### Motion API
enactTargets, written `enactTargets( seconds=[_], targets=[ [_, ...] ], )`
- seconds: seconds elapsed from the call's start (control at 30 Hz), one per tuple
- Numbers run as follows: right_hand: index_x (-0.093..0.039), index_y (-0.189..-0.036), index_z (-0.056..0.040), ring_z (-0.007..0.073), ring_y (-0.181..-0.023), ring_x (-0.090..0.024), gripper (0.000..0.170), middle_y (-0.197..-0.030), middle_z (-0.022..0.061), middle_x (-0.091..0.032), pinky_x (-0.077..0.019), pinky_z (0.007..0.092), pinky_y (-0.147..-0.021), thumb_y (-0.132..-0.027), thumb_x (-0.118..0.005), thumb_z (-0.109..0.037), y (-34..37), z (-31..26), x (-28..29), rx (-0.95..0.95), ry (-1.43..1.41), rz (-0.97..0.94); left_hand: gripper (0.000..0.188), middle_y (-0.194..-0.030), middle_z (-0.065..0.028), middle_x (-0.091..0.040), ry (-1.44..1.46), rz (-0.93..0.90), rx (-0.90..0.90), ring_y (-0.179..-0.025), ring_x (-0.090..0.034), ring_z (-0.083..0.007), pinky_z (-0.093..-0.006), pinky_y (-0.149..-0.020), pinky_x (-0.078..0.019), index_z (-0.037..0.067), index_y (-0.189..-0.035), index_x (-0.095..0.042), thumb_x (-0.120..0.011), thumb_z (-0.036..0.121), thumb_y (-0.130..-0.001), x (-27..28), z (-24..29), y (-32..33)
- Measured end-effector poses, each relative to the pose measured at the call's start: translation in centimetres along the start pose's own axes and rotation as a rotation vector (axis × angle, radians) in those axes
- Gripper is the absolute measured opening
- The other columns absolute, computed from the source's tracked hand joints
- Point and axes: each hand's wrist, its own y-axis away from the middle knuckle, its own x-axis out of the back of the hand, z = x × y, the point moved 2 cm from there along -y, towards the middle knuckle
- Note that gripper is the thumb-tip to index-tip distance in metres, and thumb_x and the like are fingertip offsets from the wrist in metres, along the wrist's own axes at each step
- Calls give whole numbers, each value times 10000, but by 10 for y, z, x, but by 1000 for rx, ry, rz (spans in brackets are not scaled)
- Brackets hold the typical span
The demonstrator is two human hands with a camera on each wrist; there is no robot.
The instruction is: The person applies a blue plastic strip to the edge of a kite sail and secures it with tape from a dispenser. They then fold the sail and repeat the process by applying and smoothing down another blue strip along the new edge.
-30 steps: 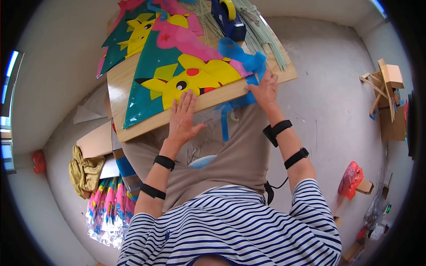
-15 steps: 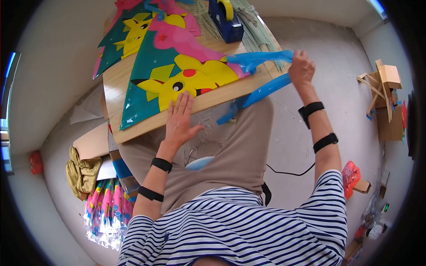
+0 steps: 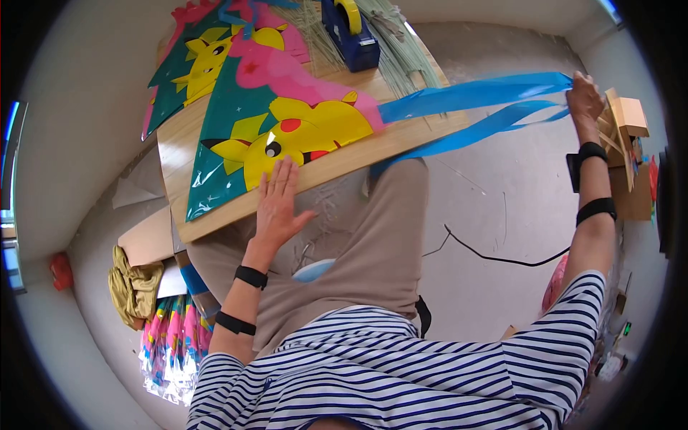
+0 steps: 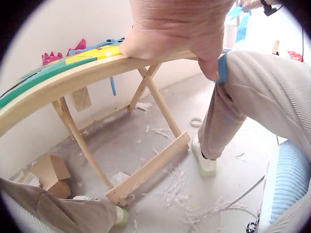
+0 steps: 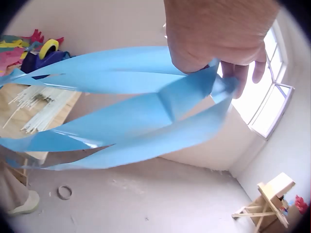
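On the wooden table lies a printed plastic kite (image 3: 287, 136), green, pink and yellow with a cartoon face. My left hand (image 3: 276, 204) rests flat on its near edge, fingers straight and thumb out to the side. From the kite's right corner, long blue streamers (image 3: 487, 98) stretch across to my right hand (image 3: 586, 100), held far out beyond the table. Its fingers grip the ends of the streamers, and in the right wrist view several blue bands (image 5: 121, 116) run from under the hand back toward the table.
A second similar kite (image 3: 208, 64) lies farther back on the table (image 3: 175, 154). Beside it stand a blue tape dispenser (image 3: 351, 36) and a bundle of thin pale rods (image 3: 401, 54). Finished-looking colourful packets (image 3: 175, 340) hang at the lower left. Scraps (image 4: 175, 187) litter the floor.
My right hand has taken hold of the blue streamers and swung far to the right, drawing them out from a loose heap into long stretched bands. The left hand stays on the kite.
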Motion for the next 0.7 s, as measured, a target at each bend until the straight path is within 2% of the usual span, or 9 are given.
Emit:
enactTargets(
  seconds=[0.13,0.23,0.33,0.43,0.47,0.53,0.63,0.67,0.7],
  targets=[
    [-710,-1135,-172,331,-1142,-666,279,-1233,123,-673,-537,500,-937,-917,-537,-173,-28,31,21,-74,119,-71,1136,-1667,-148,-222,0,-14,4,-1547,-185,-328,-510,-1245,-134,50,-1592,-248,-872,356,-694,1,1,-1],
    [-688,-1190,-155,361,-1203,-635,314,-1310,138,-646,-520,505,-984,-925,-519,-158,-63,27,10,-89,-22,-245,1142,-1666,-155,-221,-2,-12,-3,-1547,-182,-338,-521,-1241,-137,44,-1591,-248,-875,347,-686,-1,0,-1],
    [-657,-1238,-137,417,-1222,-607,357,-1344,189,-618,-503,490,-1022,-911,-516,-146,-78,2,-2,-139,-216,-260,1115,-1660,-143,-242,0,-25,12,-1541,-201,-327,-515,-1239,-152,38,-1580,-269,-871,308,-681,3,3,-3],
    [-630,-1288,-121,441,-1220,-586,447,-1314,269,-595,-499,468,-1025,-852,-541,-74,-92,-37,-67,-2,-504,-189,1121,-1659,-146,-241,-5,-33,14,-1542,-198,-330,-521,-1239,-151,36,-1582,-266,-872,312,-681,2,3,-3],
    [-622,-1300,-113,441,-1228,-572,486,-1312,284,-583,-492,466,-1030,-823,-556,-48,-78,-62,-57,13,-611,-129,1124,-1659,-147,-240,-5,-36,13,-1542,-198,-331,-523,-1238,-150,35,-1582,-264,-872,316,-680,2,2,-3],
    [-635,-1289,-115,424,-1254,-543,503,-1325,259,-565,-480,472,-1028,-795,-599,-26,-44,-110,-66,100,-769,101,1130,-1659,-149,-239,-3,-39,15,-1542,-199,-332,-527,-1238,-148,34,-1584,-261,-872,323,-679,1,2,-4],
    [-750,-899,-60,298,-891,-683,148,-1005,197,-703,-545,400,-772,-824,-687,-171,59,-189,-16,171,-1119,-125,1137,-1661,-150,-235,-5,-46,18,-1543,-195,-335,-529,-1238,-146,34,-1586,-255,-870,333,-679,0,0,-3],
    [-741,-910,-43,311,-761,-697,152,-810,175,-707,-551,415,-723,-827,-681,-154,96,-204,14,180,-1453,-336,1137,-1660,-151,-237,-5,-47,17,-1543,-194,-336,-529,-1238,-145,35,-1587,-254,-870,337,-680,-1,0,-2],
    [-724,-944,-34,343,-796,-699,168,-794,179,-703,-549,416,-727,-808,-664,-113,129,-227,17,198,-1543,-466,1138,-1660,-151,-238,-7,-45,13,-1543,-193,-336,-529,-1238,-144,35,-1587,-253,-869,340,-680,-1,0,-2]
  ],
)
